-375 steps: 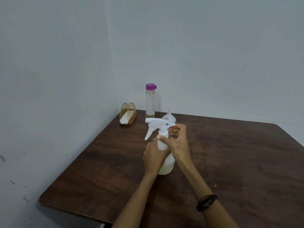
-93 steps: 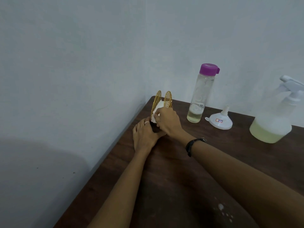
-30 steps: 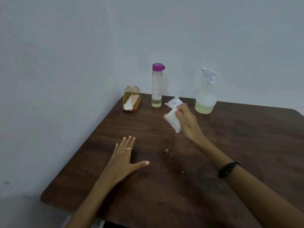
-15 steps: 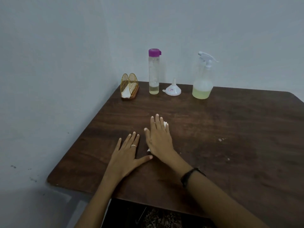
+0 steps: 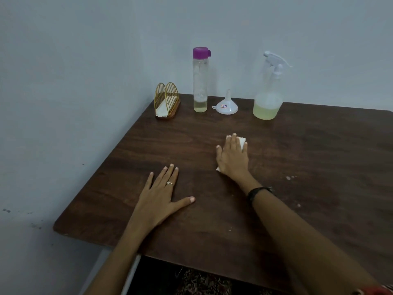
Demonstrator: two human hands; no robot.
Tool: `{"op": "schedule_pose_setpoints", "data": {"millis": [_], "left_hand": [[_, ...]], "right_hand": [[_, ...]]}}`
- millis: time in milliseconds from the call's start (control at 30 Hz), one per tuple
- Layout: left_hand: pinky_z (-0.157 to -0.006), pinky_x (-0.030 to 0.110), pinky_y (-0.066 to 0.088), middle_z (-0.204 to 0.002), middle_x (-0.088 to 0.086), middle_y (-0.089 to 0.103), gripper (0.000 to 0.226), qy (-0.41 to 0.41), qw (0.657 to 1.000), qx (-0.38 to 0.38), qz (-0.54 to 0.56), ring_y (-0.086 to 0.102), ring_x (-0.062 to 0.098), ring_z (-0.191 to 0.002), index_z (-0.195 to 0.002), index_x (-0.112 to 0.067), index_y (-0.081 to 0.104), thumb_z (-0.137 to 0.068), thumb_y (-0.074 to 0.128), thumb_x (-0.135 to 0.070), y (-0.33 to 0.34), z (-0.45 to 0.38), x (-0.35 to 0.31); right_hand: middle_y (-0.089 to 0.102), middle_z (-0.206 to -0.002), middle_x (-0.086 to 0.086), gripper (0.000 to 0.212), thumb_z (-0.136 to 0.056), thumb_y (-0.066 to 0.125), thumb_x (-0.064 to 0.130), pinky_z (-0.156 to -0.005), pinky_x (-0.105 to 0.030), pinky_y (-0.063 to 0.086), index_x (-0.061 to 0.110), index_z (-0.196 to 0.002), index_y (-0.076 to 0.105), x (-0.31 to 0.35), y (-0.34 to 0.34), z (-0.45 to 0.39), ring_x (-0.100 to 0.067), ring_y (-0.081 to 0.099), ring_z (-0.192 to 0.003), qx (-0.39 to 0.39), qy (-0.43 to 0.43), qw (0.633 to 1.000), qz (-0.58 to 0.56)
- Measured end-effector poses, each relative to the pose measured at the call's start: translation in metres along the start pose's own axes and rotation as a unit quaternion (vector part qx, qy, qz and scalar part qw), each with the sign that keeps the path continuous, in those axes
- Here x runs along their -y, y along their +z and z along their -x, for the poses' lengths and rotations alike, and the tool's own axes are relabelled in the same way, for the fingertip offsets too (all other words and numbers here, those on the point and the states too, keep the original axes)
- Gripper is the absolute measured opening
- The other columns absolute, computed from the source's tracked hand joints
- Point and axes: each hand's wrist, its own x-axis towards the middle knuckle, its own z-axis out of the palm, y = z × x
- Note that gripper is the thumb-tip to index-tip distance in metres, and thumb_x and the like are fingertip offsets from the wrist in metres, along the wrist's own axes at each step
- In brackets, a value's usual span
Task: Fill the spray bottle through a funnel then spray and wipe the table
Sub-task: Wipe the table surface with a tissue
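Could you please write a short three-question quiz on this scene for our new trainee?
1. True or false: the funnel sits upside down on the table.
2. What lies under the right hand?
3. Which stands nearest the napkin holder: (a) spray bottle, (b) purple-capped bottle, (c) funnel?

Key: 1. True. 2. A white napkin, pressed flat. 3. (b).

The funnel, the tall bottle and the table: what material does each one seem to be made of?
Funnel: likely plastic, white and slightly translucent, with a smooth moulded look.
Tall bottle: clear glass or hard plastic, I cannot tell which; its purple cap looks like plastic.
Table: dark brown wood or wood-look laminate, with visible grain and a dull sheen.
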Motion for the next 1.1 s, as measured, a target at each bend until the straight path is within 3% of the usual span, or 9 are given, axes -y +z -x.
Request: {"op": "schedule_pose_setpoints", "data": {"millis": [267, 1100], "left_hand": [[-0.118, 0.035, -0.008, -0.157, -0.008, -0.005, 0.128, 0.005, 1.0, 0.002, 0.016, -0.013, -0.004, -0.136, -0.149, -0.022, 0.002, -0.045, -0.009, -0.095, 0.001, -0.001, 0.001], [-0.119, 0.036, -0.006, -0.157, -0.007, -0.003, 0.133, 0.001, 1.0, 0.009, 0.018, -0.005, 0.003, -0.143, -0.149, -0.021, 0.003, -0.041, -0.007, -0.097, -0.002, 0.002, -0.001]], "right_hand": [[0.011, -0.157, -0.018, 0.06, -0.1, 0.024, 0.034, -0.117, -0.047, 0.001, -0.003, -0.147, 0.013, -0.084, -0.02, 0.011, -0.028, 0.007, -0.146, -0.024, 0.096, 0.995, 0.006], [0.008, -0.157, -0.018, 0.063, -0.1, 0.023, 0.037, -0.117, -0.044, -0.004, -0.003, -0.147, 0.009, -0.095, -0.021, 0.033, -0.026, 0.004, -0.146, -0.035, 0.137, 0.99, -0.005]]}}
